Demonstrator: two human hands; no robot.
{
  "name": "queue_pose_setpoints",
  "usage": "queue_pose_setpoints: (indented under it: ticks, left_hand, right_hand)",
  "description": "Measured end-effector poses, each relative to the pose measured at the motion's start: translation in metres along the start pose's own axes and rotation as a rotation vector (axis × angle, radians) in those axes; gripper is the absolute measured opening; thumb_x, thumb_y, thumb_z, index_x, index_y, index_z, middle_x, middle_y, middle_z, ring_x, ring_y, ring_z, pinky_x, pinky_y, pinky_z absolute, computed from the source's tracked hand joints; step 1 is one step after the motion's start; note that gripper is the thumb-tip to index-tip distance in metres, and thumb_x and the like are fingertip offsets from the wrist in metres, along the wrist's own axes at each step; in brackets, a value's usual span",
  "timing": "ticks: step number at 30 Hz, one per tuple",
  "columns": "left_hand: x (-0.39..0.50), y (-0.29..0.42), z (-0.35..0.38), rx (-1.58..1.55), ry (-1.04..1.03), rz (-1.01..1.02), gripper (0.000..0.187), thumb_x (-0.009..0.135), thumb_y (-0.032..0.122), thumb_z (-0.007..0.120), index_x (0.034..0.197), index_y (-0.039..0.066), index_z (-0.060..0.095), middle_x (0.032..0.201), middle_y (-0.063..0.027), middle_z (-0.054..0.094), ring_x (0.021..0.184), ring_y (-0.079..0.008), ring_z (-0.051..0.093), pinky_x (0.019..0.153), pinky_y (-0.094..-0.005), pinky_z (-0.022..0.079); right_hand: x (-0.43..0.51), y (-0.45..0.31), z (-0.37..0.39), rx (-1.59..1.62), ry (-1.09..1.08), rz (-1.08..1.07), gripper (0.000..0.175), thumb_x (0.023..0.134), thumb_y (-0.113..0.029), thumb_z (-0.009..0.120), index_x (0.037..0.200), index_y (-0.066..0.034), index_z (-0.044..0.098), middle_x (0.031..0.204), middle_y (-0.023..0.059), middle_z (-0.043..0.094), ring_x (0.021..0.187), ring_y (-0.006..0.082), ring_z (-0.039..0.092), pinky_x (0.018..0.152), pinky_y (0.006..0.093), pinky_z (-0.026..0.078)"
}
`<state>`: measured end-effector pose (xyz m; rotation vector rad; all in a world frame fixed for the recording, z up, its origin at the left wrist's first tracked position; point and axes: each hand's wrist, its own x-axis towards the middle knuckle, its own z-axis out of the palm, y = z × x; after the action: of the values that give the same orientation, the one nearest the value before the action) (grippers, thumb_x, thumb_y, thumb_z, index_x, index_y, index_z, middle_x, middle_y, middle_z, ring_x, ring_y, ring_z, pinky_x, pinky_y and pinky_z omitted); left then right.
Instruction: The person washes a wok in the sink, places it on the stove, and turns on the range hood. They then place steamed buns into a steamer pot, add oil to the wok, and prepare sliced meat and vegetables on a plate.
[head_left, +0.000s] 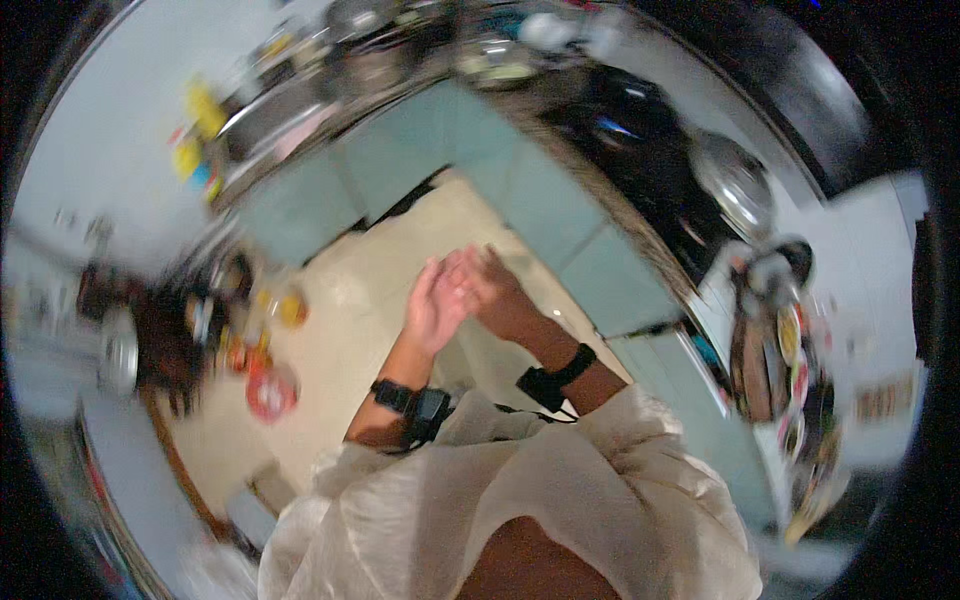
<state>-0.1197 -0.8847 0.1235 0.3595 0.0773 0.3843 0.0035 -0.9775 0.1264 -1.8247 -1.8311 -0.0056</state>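
Note:
My left hand (441, 298) and my right hand (495, 292) meet in front of me, above the pale tiled floor (345, 300). The left palm is turned up, with its thumb apart from the fingers and nothing visible on it. The right hand shows its back, and its fingers overlap the left ones. Blur hides exactly how the fingers touch, and whether anything small lies between them. Each wrist wears a black strap with a small box, the left strap (412, 405) and the right strap (559, 379).
Green cabinets (480, 142) run along the back and right under a counter. A black cooktop (630, 142) and a shiny metal pan (739, 187) are at right. A sink (274, 124) is at back left. A red object (271, 391) is on the floor at left.

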Motion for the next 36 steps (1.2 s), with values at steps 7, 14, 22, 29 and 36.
queue_pose_setpoints:
  ticks: [7, 14, 22, 29, 36]
  left_hand:
    - [-0.085, -0.005, -0.04, -0.057, 0.222, 0.357, 0.054, 0.094, 0.045, 0.046, 0.124, 0.001, 0.045, 0.129, -0.0153, 0.05, 0.118, -0.0278, 0.049, 0.101, -0.0422, 0.039]
    - [-0.179, -0.013, -0.038, -0.188, 0.506, 0.606, 0.064, 0.093, 0.054, 0.041, 0.129, 0.001, 0.04, 0.131, -0.0174, 0.048, 0.121, -0.0325, 0.046, 0.105, -0.0464, 0.035]
    - [-0.248, 0.006, -0.055, -0.091, 0.56, 0.768, 0.051, 0.095, 0.047, 0.044, 0.125, 0.006, 0.045, 0.13, -0.0149, 0.049, 0.119, -0.0278, 0.049, 0.1, -0.0443, 0.04]
    - [-0.276, 0.079, -0.133, -0.288, 0.781, 0.871, 0.042, 0.093, 0.038, 0.05, 0.123, 0.009, 0.048, 0.128, -0.0121, 0.052, 0.114, -0.024, 0.052, 0.096, -0.0439, 0.042]
    - [-0.256, 0.225, -0.271, -0.405, 0.786, 0.778, 0.038, 0.093, 0.039, 0.05, 0.12, 0.013, 0.051, 0.118, -0.0048, 0.058, 0.106, -0.0182, 0.055, 0.092, -0.0376, 0.042]
  right_hand:
    - [-0.006, -0.068, 0.051, 0.136, -0.082, -0.213, 0.048, 0.085, -0.019, 0.059, 0.125, 0.0045, 0.046, 0.13, 0.0251, 0.047, 0.12, 0.0499, 0.041, 0.098, 0.0527, 0.036]
    - [-0.017, -0.138, 0.083, 0.957, -0.458, -0.082, 0.045, 0.088, -0.016, 0.059, 0.13, -0.004, 0.047, 0.137, 0.0198, 0.043, 0.121, 0.0331, 0.048, 0.097, 0.0411, 0.04]
    - [0.001, -0.168, 0.152, 0.429, -0.412, -0.268, 0.055, 0.088, -0.026, 0.057, 0.136, -0.0058, 0.039, 0.14, 0.0197, 0.04, 0.127, 0.0381, 0.039, 0.104, 0.0443, 0.032]
    - [0.069, -0.163, 0.251, 0.686, -0.53, 0.059, 0.048, 0.087, -0.018, 0.061, 0.13, -0.0029, 0.046, 0.125, 0.018, 0.051, 0.109, 0.0266, 0.055, 0.089, 0.0357, 0.047]
    - [0.186, -0.17, 0.395, 0.807, -0.652, 0.353, 0.048, 0.084, -0.015, 0.064, 0.128, -0.0013, 0.048, 0.116, 0.0144, 0.059, 0.09, 0.0204, 0.061, 0.077, 0.0313, 0.051]
